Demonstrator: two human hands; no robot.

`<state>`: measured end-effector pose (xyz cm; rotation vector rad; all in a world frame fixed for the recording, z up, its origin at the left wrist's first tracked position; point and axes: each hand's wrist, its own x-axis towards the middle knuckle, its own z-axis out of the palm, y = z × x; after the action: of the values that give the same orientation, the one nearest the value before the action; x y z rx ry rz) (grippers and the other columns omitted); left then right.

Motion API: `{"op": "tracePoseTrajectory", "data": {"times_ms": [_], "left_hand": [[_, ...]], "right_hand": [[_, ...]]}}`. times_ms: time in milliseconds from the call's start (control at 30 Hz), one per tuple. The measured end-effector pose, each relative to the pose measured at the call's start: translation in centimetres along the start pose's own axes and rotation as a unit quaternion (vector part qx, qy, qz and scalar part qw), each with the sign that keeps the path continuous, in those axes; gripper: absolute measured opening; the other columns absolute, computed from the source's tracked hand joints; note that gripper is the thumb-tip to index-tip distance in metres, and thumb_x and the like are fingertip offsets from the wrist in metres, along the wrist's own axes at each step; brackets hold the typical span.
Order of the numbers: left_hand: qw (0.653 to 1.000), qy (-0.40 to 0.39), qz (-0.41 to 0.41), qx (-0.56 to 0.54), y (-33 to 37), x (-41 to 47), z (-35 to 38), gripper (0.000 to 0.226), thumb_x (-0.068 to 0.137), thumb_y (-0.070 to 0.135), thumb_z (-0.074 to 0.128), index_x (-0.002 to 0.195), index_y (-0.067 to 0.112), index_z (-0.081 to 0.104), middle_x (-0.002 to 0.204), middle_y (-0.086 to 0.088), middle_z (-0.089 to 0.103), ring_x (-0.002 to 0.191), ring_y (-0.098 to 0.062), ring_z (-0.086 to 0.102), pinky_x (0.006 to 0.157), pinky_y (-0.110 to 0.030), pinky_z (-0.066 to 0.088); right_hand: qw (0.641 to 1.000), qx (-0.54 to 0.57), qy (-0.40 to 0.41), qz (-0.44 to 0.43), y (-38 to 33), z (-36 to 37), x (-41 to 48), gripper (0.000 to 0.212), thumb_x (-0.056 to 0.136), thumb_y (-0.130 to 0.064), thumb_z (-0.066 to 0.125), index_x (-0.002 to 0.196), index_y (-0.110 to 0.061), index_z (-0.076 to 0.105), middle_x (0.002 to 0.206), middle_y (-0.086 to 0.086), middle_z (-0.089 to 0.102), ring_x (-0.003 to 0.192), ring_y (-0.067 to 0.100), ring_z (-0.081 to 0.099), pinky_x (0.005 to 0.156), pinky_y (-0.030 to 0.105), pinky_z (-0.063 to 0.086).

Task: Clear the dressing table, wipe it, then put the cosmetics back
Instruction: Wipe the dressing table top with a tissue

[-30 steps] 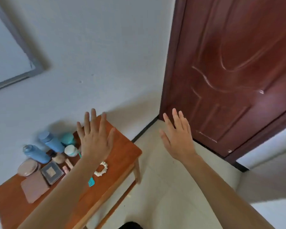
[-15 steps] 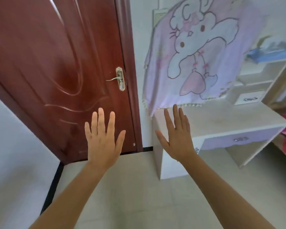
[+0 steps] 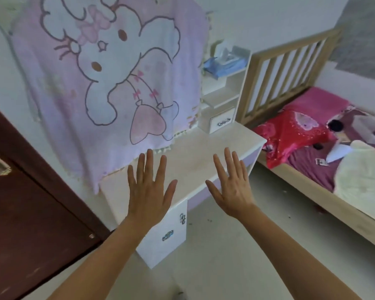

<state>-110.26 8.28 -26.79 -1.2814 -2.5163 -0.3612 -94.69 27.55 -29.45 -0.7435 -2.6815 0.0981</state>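
Note:
A white dressing table (image 3: 195, 156) with a bare cream top stands in front of me, and a pink cartoon-print cloth (image 3: 108, 79) hangs over its back. My left hand (image 3: 148, 189) is held flat with fingers spread over the table's near left part, holding nothing. My right hand (image 3: 231, 185) is spread the same way over the table's front edge, also empty. No cosmetics are in view. On the table's shelf unit (image 3: 223, 92) lies a blue wipes pack (image 3: 225, 63).
A dark red door (image 3: 30, 213) stands at the left. A wooden bed (image 3: 312, 174) with pink and red bedding fills the right side. Pale floor tiles (image 3: 221, 245) lie between the table and the bed. The table has small drawers with metal handles.
The view has swung right, from a wooden side table with cosmetics, past the door, to the white dressing table. Both hands have stayed raised, spread and empty.

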Motion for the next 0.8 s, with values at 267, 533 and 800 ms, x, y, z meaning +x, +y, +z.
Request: {"op": "tracePoseTrajectory", "data": {"times_ms": [267, 533, 800], "left_hand": [[0.995, -0.001, 0.089, -0.041, 6.5, 16.5, 4.3, 0.065, 0.099, 0.053, 0.028, 0.153, 0.016, 0.025, 0.161, -0.017, 0.009, 0.148, -0.035, 0.011, 0.114, -0.061, 0.019], [0.993, 0.002, 0.117, -0.014, 12.2, 28.6, 9.6, 0.066, 0.099, 0.055, 0.023, 0.153, 0.017, 0.026, 0.161, -0.017, 0.013, 0.148, -0.035, 0.015, 0.114, -0.061, 0.019], [1.0, 0.005, -0.003, -0.001, 17.3, 41.7, 12.0, 0.071, 0.097, 0.061, 0.015, 0.155, 0.02, 0.017, 0.162, -0.013, 0.008, 0.149, -0.032, 0.009, 0.116, -0.058, 0.018]], "right_hand": [[0.994, -0.031, 0.04, 0.095, 10.7, -1.7, 7.6, 0.073, 0.101, -0.056, 0.031, 0.157, -0.023, -0.001, 0.164, 0.01, -0.012, 0.151, 0.031, -0.008, 0.122, 0.052, 0.009], [0.995, -0.027, 0.033, 0.091, 22.2, 0.3, 16.9, 0.067, 0.102, -0.049, 0.028, 0.157, -0.024, 0.0, 0.164, 0.011, -0.012, 0.151, 0.031, -0.01, 0.122, 0.052, 0.008], [1.0, 0.01, 0.024, -0.016, 32.8, 0.0, 31.7, 0.067, 0.102, -0.055, 0.019, 0.157, -0.025, -0.006, 0.164, 0.014, -0.008, 0.151, 0.032, -0.009, 0.121, 0.055, 0.01]]}}
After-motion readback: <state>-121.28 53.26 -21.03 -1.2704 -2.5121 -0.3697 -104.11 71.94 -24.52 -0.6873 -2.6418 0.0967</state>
